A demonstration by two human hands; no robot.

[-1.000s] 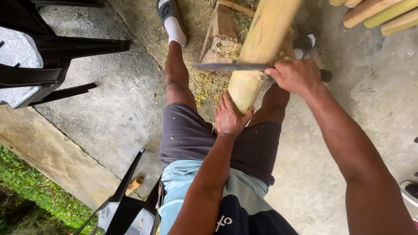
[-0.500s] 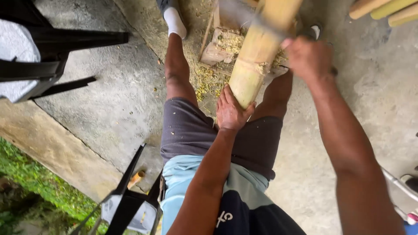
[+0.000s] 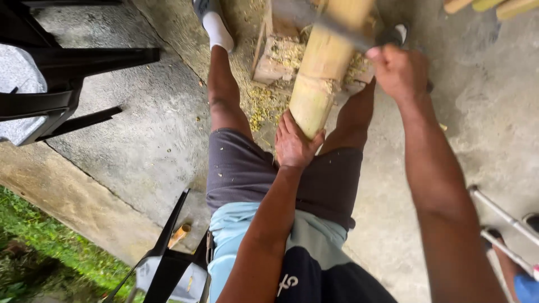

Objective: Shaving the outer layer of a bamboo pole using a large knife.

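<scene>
A thick pale bamboo pole leans between my knees, its cut end near my lap. My left hand grips that near end from below. My right hand is closed on the handle of a long knife, whose blurred blade lies across the pole higher up. The pole's far end rests on a wooden block strewn with yellow shavings.
A black plastic chair stands at the left, another black chair under me. More bamboo poles lie at the top right. A metal crutch sits at the right. Grass borders the concrete edge.
My right hand has lifted the knife from lying across the pole to higher up it. My left hand has kept its hold on the pole's end.
</scene>
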